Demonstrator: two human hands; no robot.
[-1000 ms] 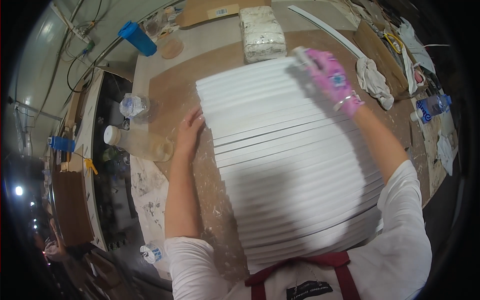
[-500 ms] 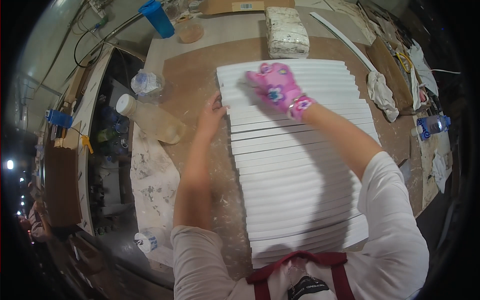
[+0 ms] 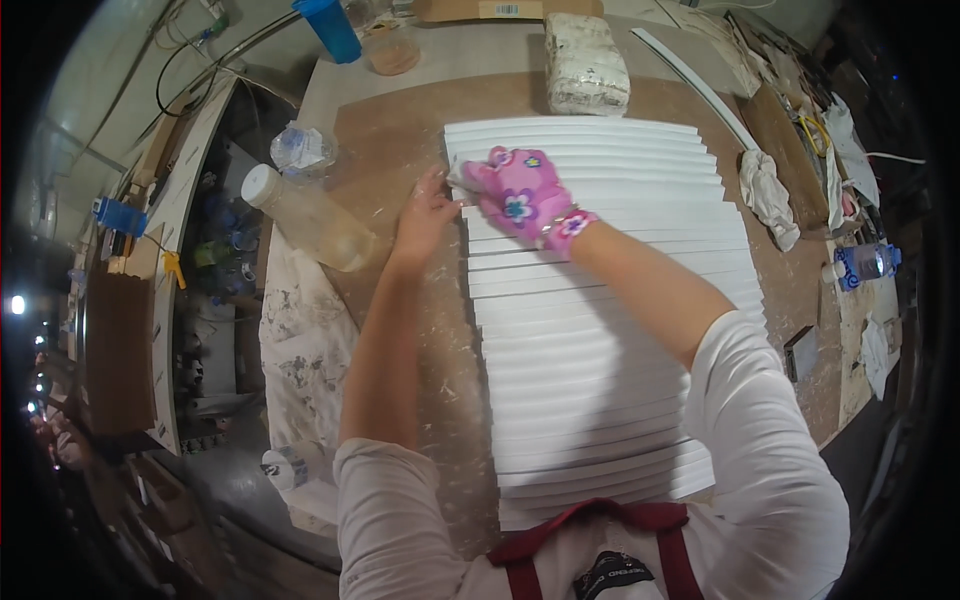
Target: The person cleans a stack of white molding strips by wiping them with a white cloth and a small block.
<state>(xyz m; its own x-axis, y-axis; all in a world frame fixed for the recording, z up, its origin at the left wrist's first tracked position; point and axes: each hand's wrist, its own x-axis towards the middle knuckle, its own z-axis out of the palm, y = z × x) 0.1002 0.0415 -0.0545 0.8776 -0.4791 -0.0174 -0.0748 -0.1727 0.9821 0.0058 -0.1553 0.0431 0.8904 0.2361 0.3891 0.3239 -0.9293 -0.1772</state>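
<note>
White grooved strips lie side by side in a long row before me, running left to right. My right hand, in a pink flowered glove, is closed at their left ends towards the far side. Something greyish shows at its fingertips; I cannot make out what it is. My bare left hand rests just beside the same left ends, its fingers loosely bent and apart, with nothing seen in them. The two hands nearly meet at the strip edge.
A wrapped white block stands beyond the strips. On the left are a capped bottle of cloudy liquid, a clear plastic bottle and a stained cloth. A crumpled rag and a blue-labelled bottle lie right.
My gloved right hand has moved left along the far strips to their left ends, close to my left hand. My left hand stays near the edge, its fingers slightly shifted.
</note>
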